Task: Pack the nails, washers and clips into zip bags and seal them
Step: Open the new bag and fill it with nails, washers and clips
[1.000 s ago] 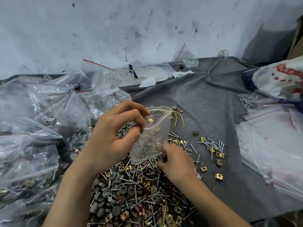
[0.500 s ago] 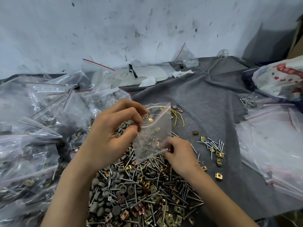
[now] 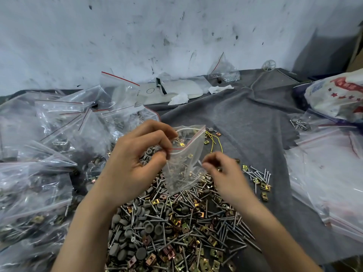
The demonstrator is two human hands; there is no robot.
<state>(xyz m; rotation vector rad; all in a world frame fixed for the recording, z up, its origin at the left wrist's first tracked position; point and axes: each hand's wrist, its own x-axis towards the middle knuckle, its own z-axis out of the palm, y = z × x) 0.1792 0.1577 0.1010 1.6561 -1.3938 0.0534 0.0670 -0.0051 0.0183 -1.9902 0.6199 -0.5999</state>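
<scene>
Site: a rough workshop packing bench, not a home. Evidence: a loose heap (image 3: 172, 228) of nails, grey washers and brass-coloured clips lies straight on a creased grey felt cloth (image 3: 245, 118) in front of me. Left of the heap, filled zip bags (image 3: 39, 154) with red seal strips are piled up. Right of it lies a flat stack of empty zip bags (image 3: 330, 173). Behind the heap, a scuffed, stained white wall (image 3: 137, 36) meets the cloth, with one small bag (image 3: 224, 69) of metal parts against it. Far right of the heap, further back, sits a printed plastic sack (image 3: 337, 95).
</scene>
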